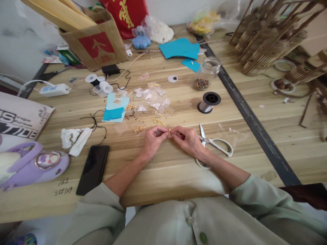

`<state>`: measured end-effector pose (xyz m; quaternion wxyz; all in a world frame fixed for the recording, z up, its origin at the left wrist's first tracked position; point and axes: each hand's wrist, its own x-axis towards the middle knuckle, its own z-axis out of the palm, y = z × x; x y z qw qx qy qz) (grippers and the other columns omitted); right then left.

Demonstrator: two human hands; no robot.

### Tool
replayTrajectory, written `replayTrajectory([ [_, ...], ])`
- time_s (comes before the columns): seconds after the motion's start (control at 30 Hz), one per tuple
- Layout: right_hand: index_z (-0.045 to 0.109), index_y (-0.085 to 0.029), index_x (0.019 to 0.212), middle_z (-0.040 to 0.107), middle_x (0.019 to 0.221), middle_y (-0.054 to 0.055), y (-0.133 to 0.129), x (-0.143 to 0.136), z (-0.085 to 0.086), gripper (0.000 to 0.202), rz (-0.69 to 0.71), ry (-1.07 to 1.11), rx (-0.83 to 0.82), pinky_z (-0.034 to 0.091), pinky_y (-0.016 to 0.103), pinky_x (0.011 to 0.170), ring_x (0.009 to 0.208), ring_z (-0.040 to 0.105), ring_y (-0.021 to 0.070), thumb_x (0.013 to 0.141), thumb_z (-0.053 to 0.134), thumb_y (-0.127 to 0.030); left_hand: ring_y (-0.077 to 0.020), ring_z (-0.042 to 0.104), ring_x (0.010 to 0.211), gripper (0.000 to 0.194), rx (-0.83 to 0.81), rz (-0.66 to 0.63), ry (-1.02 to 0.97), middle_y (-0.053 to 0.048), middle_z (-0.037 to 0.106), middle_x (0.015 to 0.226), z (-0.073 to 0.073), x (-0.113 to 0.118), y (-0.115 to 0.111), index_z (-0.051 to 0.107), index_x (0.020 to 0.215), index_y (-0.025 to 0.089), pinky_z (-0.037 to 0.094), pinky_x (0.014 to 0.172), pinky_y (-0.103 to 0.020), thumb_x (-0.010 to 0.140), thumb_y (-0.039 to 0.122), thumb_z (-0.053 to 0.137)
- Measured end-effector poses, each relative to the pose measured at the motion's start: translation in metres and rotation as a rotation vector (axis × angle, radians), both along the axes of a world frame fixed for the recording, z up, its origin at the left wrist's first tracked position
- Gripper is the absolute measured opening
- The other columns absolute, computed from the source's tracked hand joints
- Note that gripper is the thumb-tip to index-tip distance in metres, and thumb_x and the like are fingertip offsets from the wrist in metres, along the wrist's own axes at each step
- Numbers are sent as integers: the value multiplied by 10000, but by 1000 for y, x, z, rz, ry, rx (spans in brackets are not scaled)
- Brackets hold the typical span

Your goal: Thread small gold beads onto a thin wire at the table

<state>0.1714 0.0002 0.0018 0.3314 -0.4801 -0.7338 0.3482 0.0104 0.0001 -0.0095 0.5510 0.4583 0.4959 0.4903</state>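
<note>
Head view: both hands meet at frame centre, just above the table point(178, 177) edge. Left hand point(152, 139) and right hand point(188, 140) each pinch closed on a small gold bead cluster point(169, 133) held between the fingertips, lifted slightly off the wood, likely so the fine work sits close under the eyes. Any thread is too thin to make out. Forearms rest on the table, which probably steadies the pinch.

Scissors point(217, 144) lie just right of the right hand, partly under the wrist, within easy reach. Loose gold beads point(138, 128) and small clear bags point(153, 98) spread just above the hands, centre frame. Thread spool point(209, 102) and glass jar point(207, 73) of beads stand further up, right of centre. Phone point(93, 168) lies lower left, well apart.
</note>
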Motion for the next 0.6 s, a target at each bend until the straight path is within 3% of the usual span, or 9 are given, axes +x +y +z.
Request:
replayTrajectory([
  [0.4, 638, -157, 921, 362, 525, -73, 2, 2, -3, 170, -24, 53, -67, 270, 199, 487, 478, 343, 73, 812, 543, -246, -119, 627, 646, 177, -10, -46, -24, -18, 676, 687, 2, 1, -2, 639, 746, 129, 497, 657, -243, 638, 213, 751],
  [0.6, 635, -152, 900, 376, 532, -71, 2, 3, -3, 153, -40, 54, -65, 287, 194, 496, 484, 354, 69, 803, 543, -226, -108, 607, 591, 164, -22, -68, 23, -15, 655, 641, 5, 0, -1, 656, 742, 121, 495, 624, -233, 754, 284, 668],
])
